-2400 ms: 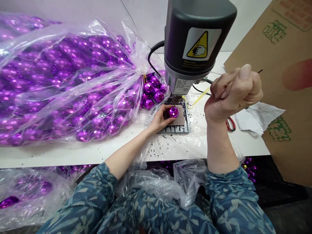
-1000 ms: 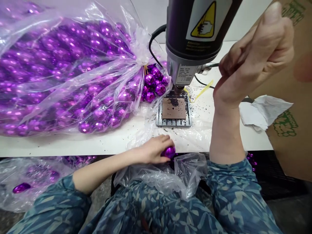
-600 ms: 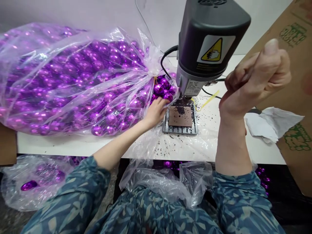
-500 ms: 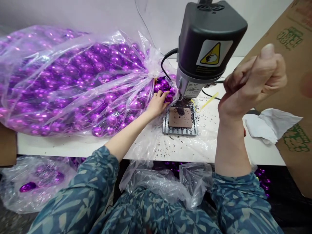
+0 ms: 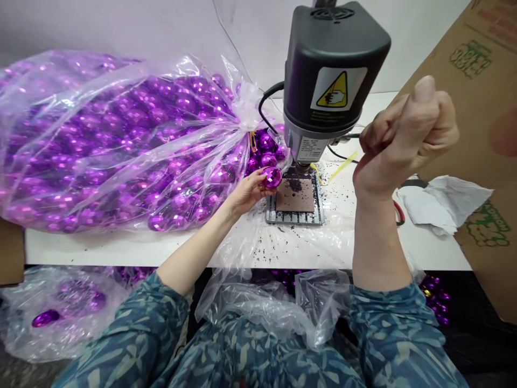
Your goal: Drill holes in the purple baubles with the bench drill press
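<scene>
My left hand (image 5: 252, 189) pinches a shiny purple faceted ball (image 5: 272, 177) beside the opening of a clear plastic bag (image 5: 121, 145) full of such balls. Several more purple balls (image 5: 267, 142) lie at that opening, just behind the hand. A dark bench drill press (image 5: 335, 64) stands to the right of the ball, its chuck above a brown square plate (image 5: 295, 195) with a small hole and black shavings on it. My right hand (image 5: 407, 137) is closed in a fist, raised at the machine's right side, around the end of its lever (image 5: 354, 136); most of the lever is hidden.
Black flakes litter the white table (image 5: 202, 250) around the metal base (image 5: 297, 217). Crumpled white paper (image 5: 440, 202), a yellow strip (image 5: 342, 166) and a red-handled tool (image 5: 399, 213) lie to the right. A large cardboard box (image 5: 480, 134) leans there. Clear plastic (image 5: 258, 302) hangs over the front edge.
My left hand has drawn back from the pile at the bag's opening, towards me, and now has a purple ball in its fingers. My right hand stays closed at the lever; the view has shifted slightly.
</scene>
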### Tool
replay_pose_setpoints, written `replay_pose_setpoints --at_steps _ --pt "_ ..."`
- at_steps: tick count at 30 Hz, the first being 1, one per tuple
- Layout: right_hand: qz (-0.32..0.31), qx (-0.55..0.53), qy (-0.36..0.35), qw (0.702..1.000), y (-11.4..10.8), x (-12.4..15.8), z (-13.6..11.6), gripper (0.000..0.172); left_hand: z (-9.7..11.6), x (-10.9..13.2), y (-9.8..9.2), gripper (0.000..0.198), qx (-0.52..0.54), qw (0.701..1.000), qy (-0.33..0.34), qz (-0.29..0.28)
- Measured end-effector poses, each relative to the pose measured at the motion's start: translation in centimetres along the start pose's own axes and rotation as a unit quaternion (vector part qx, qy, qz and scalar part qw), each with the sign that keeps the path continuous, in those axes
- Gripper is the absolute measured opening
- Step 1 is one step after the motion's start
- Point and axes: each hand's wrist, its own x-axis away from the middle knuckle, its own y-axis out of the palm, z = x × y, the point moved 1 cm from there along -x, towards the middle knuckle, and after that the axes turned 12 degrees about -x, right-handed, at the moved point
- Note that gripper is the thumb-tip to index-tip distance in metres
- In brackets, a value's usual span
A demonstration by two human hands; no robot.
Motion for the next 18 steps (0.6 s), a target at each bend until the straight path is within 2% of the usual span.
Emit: replay_pose_setpoints --at_steps 3,5,8,11,18 --pt "-0.006 -0.009 -0.001 1.0 0.1 0.0 0.0 0.06 -0.3 1.0 0.4 0.036 0.043 0.997 -0.041 -0.038" --pt "-0.01 -0.024 -0.005 1.0 0.1 0.0 0.0 0.059 -0.7 1.0 0.7 0.041 0.033 0.998 -0.04 -0.043" --pt "-0.007 -0.035 -0.005 0.999 0.2 0.1 -0.1 0.057 -1.4 0.4 0.8 0.05 -0.04 0.999 0.009 -0.006" --pt "-0.003 -0.037 0.0 0.999 0.2 0.1 -0.1 0.055 -2.0 -0.5 0.8 0.054 -0.147 0.986 0.07 0.027" --pt "0.0 -0.035 -0.013 0.999 0.3 0.1 0.0 0.057 -2.3 -1.6 1.6 0.054 -0.278 0.954 0.108 -0.012"
